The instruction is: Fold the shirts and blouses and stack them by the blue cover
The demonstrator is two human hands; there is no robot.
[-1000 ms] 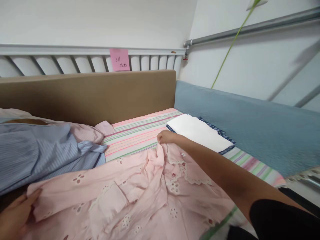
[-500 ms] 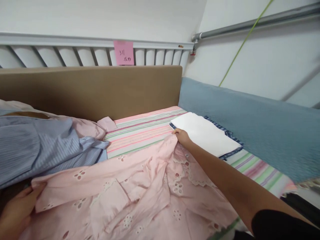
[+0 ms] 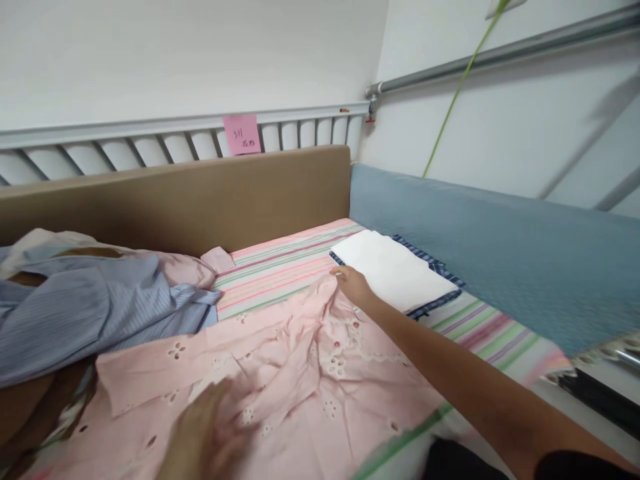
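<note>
A pink blouse (image 3: 295,393) with cut-out flower eyelets and lace edging lies spread and rumpled in front of me. At its far edge, my right hand (image 3: 353,283) pinches a gathered bit of the cloth between thumb and fingers. My left hand (image 3: 207,423) is over the lower middle of the blouse, above a folded, lace-trimmed part. Motion blurs its fingers, so I cannot tell whether they grip the cloth. The left part of the blouse lies flat with no hand on it.
Blue striped clothes (image 3: 130,293) are heaped at the left on a striped bedspread (image 3: 280,263). White folded fabric with navy plaid edges (image 3: 395,270) lies behind my right hand. A brown headboard (image 3: 225,200) and blue padded side (image 3: 475,247) border the bed. A pink note (image 3: 242,135) hangs on the radiator.
My left hand has let go of the blouse's left edge and moved right, over its middle. My right hand keeps its pinch. The camera view has shifted a little.
</note>
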